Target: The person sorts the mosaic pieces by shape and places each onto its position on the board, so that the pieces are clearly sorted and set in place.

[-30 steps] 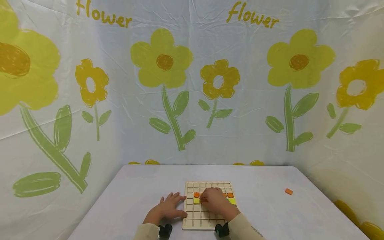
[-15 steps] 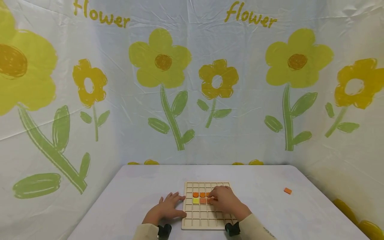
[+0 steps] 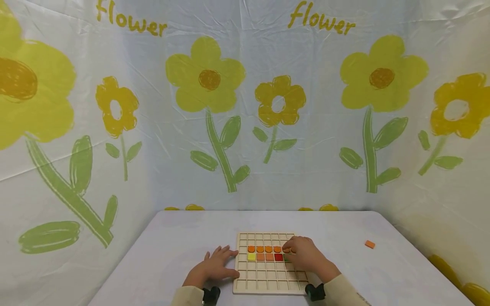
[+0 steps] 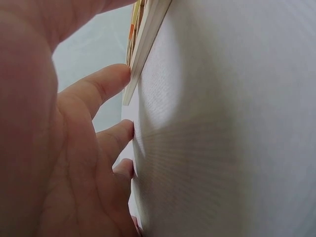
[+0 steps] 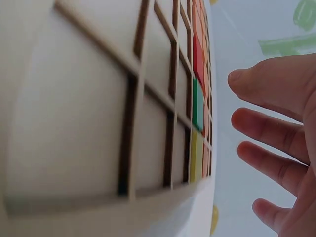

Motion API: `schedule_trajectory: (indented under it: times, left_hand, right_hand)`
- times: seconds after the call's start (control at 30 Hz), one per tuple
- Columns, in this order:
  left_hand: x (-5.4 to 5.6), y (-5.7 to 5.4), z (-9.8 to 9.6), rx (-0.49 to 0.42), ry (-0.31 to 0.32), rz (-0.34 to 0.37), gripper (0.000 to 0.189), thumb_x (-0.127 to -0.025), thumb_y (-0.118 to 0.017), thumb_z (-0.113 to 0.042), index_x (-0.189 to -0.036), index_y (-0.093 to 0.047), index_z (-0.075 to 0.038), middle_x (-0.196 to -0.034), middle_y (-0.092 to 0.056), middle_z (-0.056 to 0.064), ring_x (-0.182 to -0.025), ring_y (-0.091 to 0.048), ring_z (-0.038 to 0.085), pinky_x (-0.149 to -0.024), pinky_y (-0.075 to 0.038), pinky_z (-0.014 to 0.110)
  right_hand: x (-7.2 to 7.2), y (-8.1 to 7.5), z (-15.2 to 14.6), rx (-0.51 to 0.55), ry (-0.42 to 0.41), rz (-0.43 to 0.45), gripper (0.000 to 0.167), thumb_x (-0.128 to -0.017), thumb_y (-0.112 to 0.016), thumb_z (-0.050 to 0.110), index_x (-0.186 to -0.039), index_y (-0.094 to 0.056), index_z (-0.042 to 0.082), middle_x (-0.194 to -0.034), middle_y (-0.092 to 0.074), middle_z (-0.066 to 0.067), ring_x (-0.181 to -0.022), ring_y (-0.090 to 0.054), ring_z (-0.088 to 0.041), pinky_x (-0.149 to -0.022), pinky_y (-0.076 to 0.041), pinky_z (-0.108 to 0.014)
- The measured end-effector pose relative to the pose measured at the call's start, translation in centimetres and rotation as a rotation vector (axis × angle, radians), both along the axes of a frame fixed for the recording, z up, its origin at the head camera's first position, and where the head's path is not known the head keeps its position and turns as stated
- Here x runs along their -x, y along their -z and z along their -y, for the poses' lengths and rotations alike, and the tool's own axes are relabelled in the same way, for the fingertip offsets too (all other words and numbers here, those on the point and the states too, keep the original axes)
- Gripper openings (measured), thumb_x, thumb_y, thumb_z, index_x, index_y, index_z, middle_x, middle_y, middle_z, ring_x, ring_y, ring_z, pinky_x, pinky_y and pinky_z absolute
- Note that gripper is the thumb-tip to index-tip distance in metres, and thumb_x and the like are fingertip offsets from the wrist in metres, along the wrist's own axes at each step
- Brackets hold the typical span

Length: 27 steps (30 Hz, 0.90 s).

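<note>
A wooden grid board [image 3: 262, 275] lies on the table, crossed by a row of orange discs [image 3: 260, 249]. Nearer to me runs a row of squares: yellow [image 3: 251, 256], two orange ones [image 3: 265, 257], red [image 3: 278, 257] and green [image 3: 286, 258], partly covered. My left hand [image 3: 212, 265] is spread flat beside the board, its thumb and index fingertip at the left edge. Over the right end of the rows hovers my right hand [image 3: 310, 257]. In the right wrist view its loosely extended fingers [image 5: 269, 129] hold nothing, apart from the green tile [image 5: 197, 104] and another yellow tile [image 5: 196, 155].
One loose orange tile [image 3: 369, 244] lies on the white table [image 3: 344, 231] to the right of the board. Behind stands a hanging cloth [image 3: 317, 170] printed with flowers, which also covers both sides.
My right hand has moved rightward along the two rows, uncovering discs and the orange and red squares. My left hand has stayed at the board's left edge.
</note>
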<state>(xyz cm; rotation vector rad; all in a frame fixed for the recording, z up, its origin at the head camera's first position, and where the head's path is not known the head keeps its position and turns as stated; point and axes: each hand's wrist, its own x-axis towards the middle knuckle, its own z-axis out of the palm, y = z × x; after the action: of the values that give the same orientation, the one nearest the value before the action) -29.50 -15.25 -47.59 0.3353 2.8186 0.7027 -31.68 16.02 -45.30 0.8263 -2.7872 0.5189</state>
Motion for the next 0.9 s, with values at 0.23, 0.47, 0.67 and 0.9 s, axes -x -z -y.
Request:
schedule_trajectory:
  times: [0.23,0.47,0.67,0.9]
  left_hand:
    - [0.2,0.3,0.2,-0.001,-0.006,0.017,0.072,-0.078,-0.07,-0.055,-0.139,-0.052,-0.021,-0.154,-0.037,0.013,-0.144,-0.022,0.045,-0.111,-0.008,0.073]
    - [0.0,0.0,0.1,0.001,0.006,0.0,0.072,-0.078,-0.069,-0.054,-0.14,-0.052,-0.021,-0.153,-0.037,0.013,-0.144,-0.023,0.045,-0.11,-0.009,0.074]
    - [0.0,0.1,0.1,-0.006,0.003,0.003,0.071,-0.079,-0.07,-0.052,-0.139,-0.052,-0.021,-0.153,-0.037,0.013,-0.144,-0.023,0.046,-0.11,-0.008,0.073]
    - [0.3,0.5,0.1,0.01,0.006,-0.007,0.072,-0.078,-0.069,-0.054,-0.14,-0.051,-0.021,-0.153,-0.037,0.013,-0.144,-0.023,0.045,-0.11,-0.009,0.073]
  right_hand:
    - [0.3,-0.1,-1.7,0.024,0.137,0.092,0.012,-0.083,-0.074,0.018,-0.095,-0.075,0.014,-0.094,-0.067,0.004,-0.096,-0.064,-0.023,-0.089,-0.052,-0.048]
    - [1.0,-0.2,-4.3,0.009,0.257,0.126,0.015,-0.082,-0.075,0.016,-0.096,-0.072,0.018,-0.099,-0.067,0.004,-0.101,-0.063,-0.023,-0.092,-0.051,-0.05]
    - [1.6,0.0,-7.1,-0.019,0.309,0.153,0.017,-0.083,-0.073,0.016,-0.1,-0.072,0.017,-0.101,-0.067,0.001,-0.101,-0.063,-0.026,-0.091,-0.051,-0.052]
    - [2.3,0.6,-10.4,-0.026,0.4,0.219,0.019,-0.085,-0.068,0.014,-0.103,-0.071,0.014,-0.105,-0.066,-0.006,-0.105,-0.06,-0.033,-0.092,-0.048,-0.057]
